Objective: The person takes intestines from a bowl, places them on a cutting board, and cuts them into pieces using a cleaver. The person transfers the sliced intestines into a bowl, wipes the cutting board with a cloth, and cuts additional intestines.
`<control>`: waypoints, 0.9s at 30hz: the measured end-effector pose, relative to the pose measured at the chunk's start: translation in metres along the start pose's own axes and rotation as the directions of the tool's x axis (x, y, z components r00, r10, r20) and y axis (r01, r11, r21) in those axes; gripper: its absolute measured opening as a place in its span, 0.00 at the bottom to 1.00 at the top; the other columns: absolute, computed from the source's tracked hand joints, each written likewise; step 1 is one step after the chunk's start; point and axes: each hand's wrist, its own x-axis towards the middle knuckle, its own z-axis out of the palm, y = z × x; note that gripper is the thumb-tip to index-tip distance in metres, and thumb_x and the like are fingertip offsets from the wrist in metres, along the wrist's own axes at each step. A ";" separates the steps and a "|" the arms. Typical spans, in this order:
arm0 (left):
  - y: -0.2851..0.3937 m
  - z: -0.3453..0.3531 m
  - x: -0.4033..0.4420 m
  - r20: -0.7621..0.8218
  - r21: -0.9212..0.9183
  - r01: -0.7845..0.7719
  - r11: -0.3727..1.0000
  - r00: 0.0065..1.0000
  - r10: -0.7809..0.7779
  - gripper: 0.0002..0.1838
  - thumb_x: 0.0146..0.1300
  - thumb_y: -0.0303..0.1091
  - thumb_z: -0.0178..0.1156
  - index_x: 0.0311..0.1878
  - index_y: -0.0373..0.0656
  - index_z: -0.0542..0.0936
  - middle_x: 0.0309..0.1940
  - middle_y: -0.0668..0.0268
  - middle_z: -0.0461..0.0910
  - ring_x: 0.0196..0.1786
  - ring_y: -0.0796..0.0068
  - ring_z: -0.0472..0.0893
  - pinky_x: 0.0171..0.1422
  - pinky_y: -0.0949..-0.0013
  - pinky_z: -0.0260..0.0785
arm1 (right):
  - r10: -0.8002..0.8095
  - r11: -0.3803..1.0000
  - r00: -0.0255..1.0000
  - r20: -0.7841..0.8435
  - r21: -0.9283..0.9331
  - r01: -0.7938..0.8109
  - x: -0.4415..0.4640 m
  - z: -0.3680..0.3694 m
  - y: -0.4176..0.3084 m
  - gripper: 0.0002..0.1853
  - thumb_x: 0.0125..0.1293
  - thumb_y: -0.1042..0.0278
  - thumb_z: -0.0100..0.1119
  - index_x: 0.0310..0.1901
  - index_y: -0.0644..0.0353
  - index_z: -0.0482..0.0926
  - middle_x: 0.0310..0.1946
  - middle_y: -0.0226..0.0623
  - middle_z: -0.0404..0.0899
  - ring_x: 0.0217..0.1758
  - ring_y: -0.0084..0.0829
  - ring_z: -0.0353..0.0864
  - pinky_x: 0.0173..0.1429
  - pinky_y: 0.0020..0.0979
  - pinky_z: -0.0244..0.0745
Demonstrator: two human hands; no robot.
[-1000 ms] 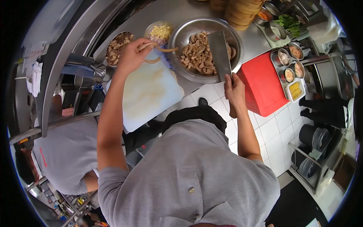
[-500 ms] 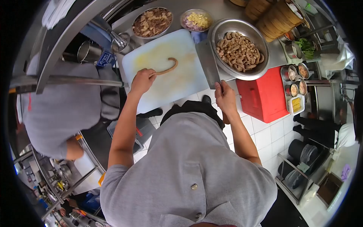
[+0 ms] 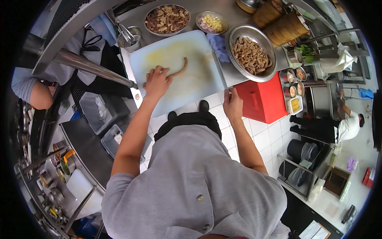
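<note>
A curved brown strip of meat (image 3: 182, 69) lies on the white cutting board (image 3: 195, 47). My left hand (image 3: 157, 82) is over the left part of the board, its fingers bent and closed on the strip's lower end. At the board's right edge, my right hand (image 3: 233, 105) is wrapped round the handle of the cleaver (image 3: 225, 78), whose blade shows almost edge-on. To the right of the blade stands a big steel bowl (image 3: 269, 44) of cut brown pieces.
Behind the board are a bowl of browned pieces (image 3: 167, 20) and a bowl of chopped yellow and purple bits (image 3: 212, 22). A blue cloth (image 3: 217, 44), bamboo steamers (image 3: 285, 30) and a red bin (image 3: 258, 101) are to the right. Co-workers stand at left and far right.
The cleaver has left its place over the steel bowl for the board's right edge. My left hand has brought the strip down onto the board. The view has shifted.
</note>
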 end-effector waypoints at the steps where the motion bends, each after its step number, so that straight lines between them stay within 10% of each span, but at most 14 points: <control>1: 0.009 0.008 0.013 -0.038 -0.066 -0.035 0.997 0.999 0.032 0.19 0.67 0.39 0.68 0.59 0.45 0.85 0.55 0.57 0.81 0.59 0.48 0.80 0.64 0.49 0.73 | -0.003 1.000 1.000 -0.029 0.023 0.003 -0.006 -0.002 0.001 0.08 0.77 0.67 0.58 0.45 0.63 0.77 0.22 0.54 0.80 0.28 0.60 0.83 0.33 0.56 0.71; 8: 0.118 0.064 0.158 0.053 -0.384 -0.129 0.914 0.985 0.162 0.31 0.66 0.44 0.70 0.70 0.44 0.77 0.65 0.52 0.77 0.68 0.45 0.75 0.74 0.51 0.69 | 0.059 0.993 0.988 -0.140 0.109 -0.044 -0.038 -0.032 0.024 0.06 0.78 0.71 0.57 0.47 0.65 0.77 0.20 0.49 0.75 0.18 0.45 0.75 0.27 0.43 0.67; 12: 0.148 0.122 0.203 0.106 -0.159 -0.300 0.940 0.942 0.319 0.33 0.62 0.44 0.74 0.67 0.41 0.78 0.70 0.54 0.73 0.72 0.48 0.72 0.77 0.49 0.66 | 0.077 0.982 0.987 -0.139 0.183 -0.050 -0.039 -0.047 0.033 0.06 0.79 0.71 0.55 0.45 0.66 0.77 0.19 0.47 0.74 0.18 0.38 0.73 0.26 0.39 0.65; 14: 0.157 0.112 0.207 0.392 0.121 -0.332 0.936 0.882 0.262 0.34 0.59 0.43 0.76 0.66 0.40 0.79 0.70 0.54 0.73 0.72 0.49 0.72 0.77 0.51 0.66 | 0.072 0.986 0.989 -0.130 0.161 -0.051 -0.037 -0.054 0.047 0.08 0.80 0.69 0.55 0.42 0.65 0.76 0.19 0.47 0.75 0.18 0.40 0.75 0.26 0.40 0.67; 19: 0.145 0.132 0.219 0.416 0.154 -0.273 0.950 0.889 0.189 0.33 0.56 0.41 0.75 0.66 0.42 0.81 0.65 0.55 0.75 0.71 0.50 0.70 0.77 0.48 0.64 | 0.073 0.979 0.997 -0.011 0.192 -0.070 -0.023 -0.086 0.083 0.11 0.81 0.66 0.55 0.41 0.65 0.76 0.20 0.49 0.77 0.17 0.44 0.78 0.25 0.41 0.69; 21: 0.140 0.097 0.202 0.033 -0.006 -0.181 0.983 0.983 0.182 0.32 0.59 0.42 0.70 0.67 0.42 0.80 0.66 0.53 0.74 0.71 0.49 0.70 0.76 0.43 0.64 | 0.040 0.978 0.998 0.041 0.202 -0.047 -0.011 -0.104 0.098 0.12 0.81 0.65 0.55 0.40 0.64 0.74 0.20 0.49 0.78 0.16 0.43 0.78 0.24 0.40 0.69; 25: 0.141 0.084 0.154 0.220 0.117 0.029 0.993 0.974 -0.054 0.33 0.62 0.44 0.66 0.71 0.43 0.77 0.72 0.51 0.71 0.74 0.45 0.69 0.79 0.41 0.60 | 0.010 0.978 0.988 0.156 0.202 -0.042 0.015 -0.127 0.123 0.12 0.81 0.64 0.55 0.40 0.64 0.74 0.20 0.49 0.79 0.19 0.46 0.81 0.25 0.42 0.71; 27: 0.133 0.135 0.126 -0.166 0.218 -0.117 0.969 0.974 0.155 0.31 0.65 0.42 0.64 0.70 0.42 0.75 0.76 0.50 0.67 0.78 0.42 0.65 0.82 0.39 0.55 | -0.084 0.956 0.977 0.196 0.293 0.024 0.031 -0.130 0.135 0.12 0.81 0.64 0.55 0.40 0.64 0.74 0.21 0.50 0.79 0.20 0.47 0.83 0.26 0.43 0.71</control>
